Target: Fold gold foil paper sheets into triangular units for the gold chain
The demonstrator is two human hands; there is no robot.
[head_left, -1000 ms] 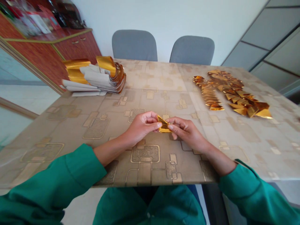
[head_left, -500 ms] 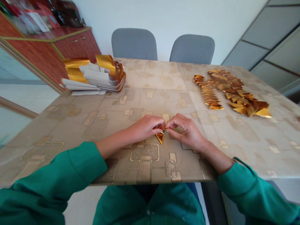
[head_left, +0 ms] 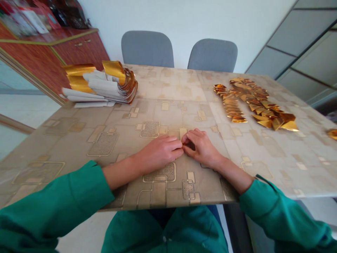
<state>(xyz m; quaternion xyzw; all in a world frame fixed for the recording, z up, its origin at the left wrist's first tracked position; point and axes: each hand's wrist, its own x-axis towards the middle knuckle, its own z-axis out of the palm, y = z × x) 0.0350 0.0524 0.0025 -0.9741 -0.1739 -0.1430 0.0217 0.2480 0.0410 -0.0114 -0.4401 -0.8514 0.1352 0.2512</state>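
My left hand (head_left: 165,150) and my right hand (head_left: 201,147) meet low over the near middle of the table, both closed with fingertips pinched together. Between them is a small piece of folded gold foil paper (head_left: 182,145). Nearly all of it is hidden behind my fingers, with only a speck showing. Rows of folded gold foil pieces (head_left: 234,109) lie at the far right, overlapping one another. At the far left rests a thick bent stack of gold and white paper sheets (head_left: 105,84).
A patterned cloth covers the table (head_left: 160,191), whose front edge is close to my body. Another gold piece (head_left: 333,134) shows at the right frame edge. Two grey chairs (head_left: 147,48) stand behind, and a red wood cabinet (head_left: 79,51) is at the left.
The gold triangle that pointed down below my fingers is now covered by my left hand, whose fingers have curled over it. My right hand stays pinched beside it. The view has shifted slightly.
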